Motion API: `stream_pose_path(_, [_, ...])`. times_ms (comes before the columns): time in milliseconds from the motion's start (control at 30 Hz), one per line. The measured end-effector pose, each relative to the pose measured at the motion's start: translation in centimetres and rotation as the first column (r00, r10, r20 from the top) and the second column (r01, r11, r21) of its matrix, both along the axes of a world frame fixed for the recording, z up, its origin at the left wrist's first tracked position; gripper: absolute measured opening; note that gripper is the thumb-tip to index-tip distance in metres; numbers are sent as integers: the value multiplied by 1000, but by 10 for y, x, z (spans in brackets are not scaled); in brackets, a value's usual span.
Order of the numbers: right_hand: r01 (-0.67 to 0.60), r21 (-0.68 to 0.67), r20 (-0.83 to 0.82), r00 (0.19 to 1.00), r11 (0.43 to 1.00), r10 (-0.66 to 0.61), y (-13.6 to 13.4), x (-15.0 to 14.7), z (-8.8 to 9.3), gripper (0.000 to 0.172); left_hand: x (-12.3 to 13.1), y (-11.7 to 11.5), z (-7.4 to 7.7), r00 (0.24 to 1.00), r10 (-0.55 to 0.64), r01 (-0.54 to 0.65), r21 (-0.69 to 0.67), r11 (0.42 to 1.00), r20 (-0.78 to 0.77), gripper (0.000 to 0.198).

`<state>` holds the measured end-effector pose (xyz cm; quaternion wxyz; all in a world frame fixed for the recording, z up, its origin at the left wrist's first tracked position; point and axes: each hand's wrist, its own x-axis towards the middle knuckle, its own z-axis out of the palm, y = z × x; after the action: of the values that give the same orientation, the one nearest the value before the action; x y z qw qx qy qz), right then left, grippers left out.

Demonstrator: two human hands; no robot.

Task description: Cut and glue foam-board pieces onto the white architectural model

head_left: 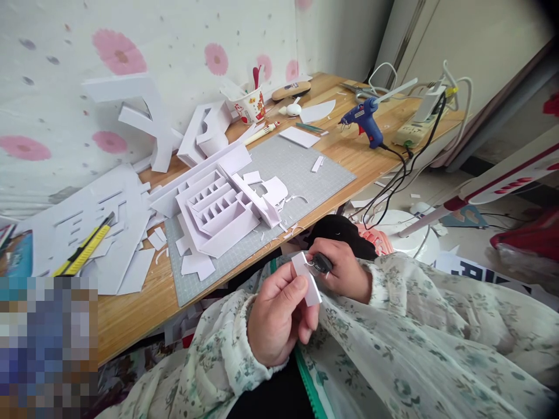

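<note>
While the grey cutting mat [323, 170] lies across the desk [135, 320], the action sits just off its near edge, over the person's lap. Look at the left hand [275, 311]: it pinches a small white strip [313, 293] between thumb and fingers, tilted, nearer to the person than the mat. And the right hand [345, 269] is curled firmly around a small dark tool [322, 263], its tip right up at the strip's edge, with a thin white curl between them; whether the tip touches, one cannot tell. Up on the mat, towards its left half, lies a white board model [236, 230] divided into little compartments, loose offcuts beside it. At the mat's far corner, a flat white panel [299, 137], and nearer, small white slips [317, 164]. Left of the mat, a yellow utility knife [85, 250] rests on white sheets [56, 230], its blade pointing back towards the wall. Beyond the mat stands a printed paper cup [250, 107] with things poking out; to the mat's right, a blue glue gun [369, 122], then a power strip [413, 131] crowded with cables.
</note>
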<state>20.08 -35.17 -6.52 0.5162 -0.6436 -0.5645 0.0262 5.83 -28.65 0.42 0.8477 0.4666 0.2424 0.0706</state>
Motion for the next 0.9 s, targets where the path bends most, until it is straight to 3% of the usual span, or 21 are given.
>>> stream_pose_path(333, [25,-96,-56,998,995,-31,1,3,-4,12,0,-1,2,1000,-14,14,-18,1000,-20,34])
stream_pose_path(533, [50,-250,-261,958,967,-117,6,9,-8,22,-1,2,2,990,-68,74,44,996,-123,33])
stream_pose_path(633, [-61,-213,-532,844,975,-64,6,11,2,27,-2,14,-2,979,-71,107,185,977,-193,31])
stream_pose_path(767, [-260,-41,-826,553,965,114,6,11,21,34,-3,34,-1,964,-47,162,438,884,-263,26])
stream_pose_path(833, [-310,4,-852,497,951,165,7,10,28,37,-4,41,3,951,-41,201,508,838,-308,24])
stream_pose_path(900, [-327,10,-851,494,945,180,10,8,34,37,-3,44,7,942,-66,252,566,785,-329,22])
